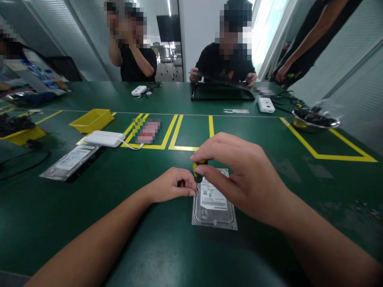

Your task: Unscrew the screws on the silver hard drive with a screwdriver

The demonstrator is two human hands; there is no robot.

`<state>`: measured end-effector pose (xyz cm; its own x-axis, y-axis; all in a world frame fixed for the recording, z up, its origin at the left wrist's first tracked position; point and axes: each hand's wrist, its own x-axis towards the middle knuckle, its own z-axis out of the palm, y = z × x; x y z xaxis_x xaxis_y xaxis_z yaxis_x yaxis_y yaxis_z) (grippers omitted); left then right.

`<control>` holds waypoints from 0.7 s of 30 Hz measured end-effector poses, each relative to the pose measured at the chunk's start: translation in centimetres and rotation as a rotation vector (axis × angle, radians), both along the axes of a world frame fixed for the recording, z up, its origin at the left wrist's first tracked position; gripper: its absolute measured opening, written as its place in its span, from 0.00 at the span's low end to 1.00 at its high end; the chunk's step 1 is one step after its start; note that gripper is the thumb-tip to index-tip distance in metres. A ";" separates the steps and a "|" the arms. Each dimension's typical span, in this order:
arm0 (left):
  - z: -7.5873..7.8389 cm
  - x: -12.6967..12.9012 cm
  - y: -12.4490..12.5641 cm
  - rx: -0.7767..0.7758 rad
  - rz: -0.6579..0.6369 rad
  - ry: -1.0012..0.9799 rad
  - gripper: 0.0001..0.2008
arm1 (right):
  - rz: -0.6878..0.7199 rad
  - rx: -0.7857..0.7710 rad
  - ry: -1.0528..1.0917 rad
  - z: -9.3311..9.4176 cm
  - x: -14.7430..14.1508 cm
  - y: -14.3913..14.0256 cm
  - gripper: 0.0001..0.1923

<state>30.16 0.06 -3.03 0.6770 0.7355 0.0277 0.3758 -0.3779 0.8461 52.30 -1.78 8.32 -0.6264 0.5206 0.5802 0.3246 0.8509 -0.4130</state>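
A silver hard drive (pixel 214 217) with a white label lies flat on the green table in front of me. My right hand (pixel 242 175) reaches over it, thumb and fingers closed around the short black-and-yellow handle of a screwdriver (pixel 198 175) held upright above the drive's left edge. The screwdriver's shaft and tip are hidden. At that same edge, my left hand (pixel 175 185) has its fingers curled and pinched together just below the handle. Whatever lies between those fingertips cannot be made out.
Another hard drive (pixel 74 159) lies to the left, beside a white power bank (pixel 104 138) cabled to a phone (pixel 149 132). Yellow bins (pixel 92 120), a metal bowl (pixel 315 123) and yellow tape surround the work area. Across the table, a person handles a black panel (pixel 223 93).
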 end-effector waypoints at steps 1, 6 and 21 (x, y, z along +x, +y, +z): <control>-0.1 0.0 0.0 0.006 0.000 -0.001 0.10 | 0.005 0.001 0.000 0.0 0.0 0.0 0.06; -0.2 0.0 0.0 0.010 0.002 -0.011 0.10 | 0.038 0.012 0.009 0.0 -0.1 0.0 0.07; 0.2 0.1 -0.3 -0.014 0.002 -0.040 0.08 | 0.000 0.079 0.047 -0.3 -0.4 -0.3 0.04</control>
<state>30.27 -0.20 -2.88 0.6744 0.7370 0.0444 0.3425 -0.3656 0.8655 51.90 -2.05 7.98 -0.5975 0.4720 0.6482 0.3060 0.8814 -0.3598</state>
